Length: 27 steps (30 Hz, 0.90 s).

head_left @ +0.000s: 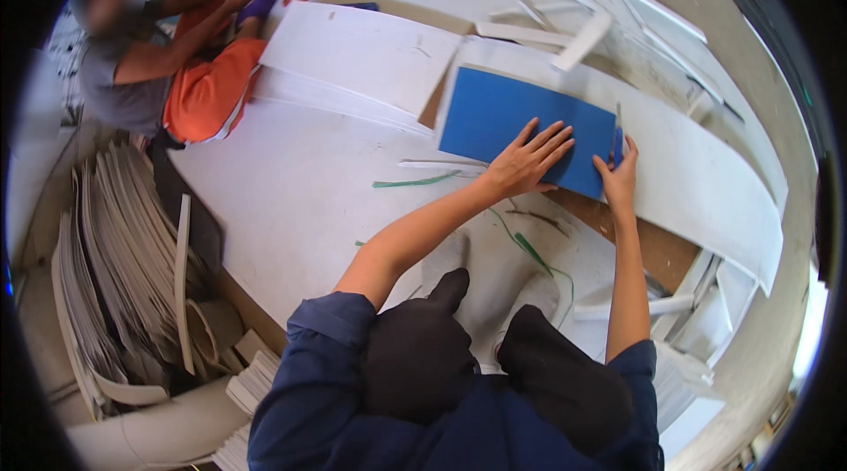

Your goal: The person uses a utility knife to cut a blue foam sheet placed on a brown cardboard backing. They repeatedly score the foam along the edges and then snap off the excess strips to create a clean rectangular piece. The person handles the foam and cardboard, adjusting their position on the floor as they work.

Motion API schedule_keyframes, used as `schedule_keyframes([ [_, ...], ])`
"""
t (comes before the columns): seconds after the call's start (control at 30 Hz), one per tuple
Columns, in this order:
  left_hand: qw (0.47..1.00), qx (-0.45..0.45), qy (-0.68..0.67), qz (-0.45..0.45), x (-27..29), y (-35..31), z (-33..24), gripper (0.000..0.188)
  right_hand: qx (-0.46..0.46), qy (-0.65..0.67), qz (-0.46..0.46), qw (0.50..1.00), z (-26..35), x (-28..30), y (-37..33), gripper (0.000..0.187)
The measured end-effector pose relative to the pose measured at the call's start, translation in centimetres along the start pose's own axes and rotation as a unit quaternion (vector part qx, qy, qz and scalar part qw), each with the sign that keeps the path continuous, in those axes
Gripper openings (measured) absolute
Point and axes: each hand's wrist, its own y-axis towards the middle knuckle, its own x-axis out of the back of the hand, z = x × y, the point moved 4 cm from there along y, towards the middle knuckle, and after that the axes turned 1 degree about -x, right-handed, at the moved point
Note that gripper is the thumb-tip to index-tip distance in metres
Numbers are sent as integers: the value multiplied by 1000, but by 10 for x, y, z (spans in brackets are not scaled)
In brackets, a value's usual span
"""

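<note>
Right hand (621, 178): fingers closed around a slim blue-handled tool (618, 141), narrow grey tip pointing away from the body; blur leaves its kind unsure, perhaps a cutter.
Left hand (531, 162): holds nothing; palm down, fingers loosely spread, resting flat.
Blue panel: the flat blue rectangular board (494, 114) lies beneath that left palm, its right edge beside the tool.
Step in hand: seemingly working the tool along that right edge while the other palm steadies the board.
Next move: would call for firm left pressure, fingers well apart from the tip, and a controlled stroke.
White layer: a long white curved-edge sheet (706, 184) extends under the panel, with brown cardboard (657, 240) showing nearer the body.
Offcuts: narrow white strips (584, 41) beyond; thin green strips (531, 250) nearer.
Far left: a seated co-worker (132, 65) beside stacked broad white sheets (353, 56).
</note>
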Motion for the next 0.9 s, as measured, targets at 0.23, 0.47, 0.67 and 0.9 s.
schedule_keyframes([
  [0.23, 932, 331, -43, -140, 27, -106, 69, 74, 21, -93, -1, 995, 1, -1, -2, 76],
  [0.47, 865, 456, -107, -181, 20, -116, 62, 64, 28, -93, 5, 995, -2, 0, 2, 74],
  [0.67, 801, 478, -257, -254, 17, -121, 65, 54, 24, -92, 12, 995, -4, 2, 1, 76],
  [0.9, 756, 467, -388, -243, 21, -128, 93, 59, 34, -77, 22, 996, -15, -3, 1, 74],
])
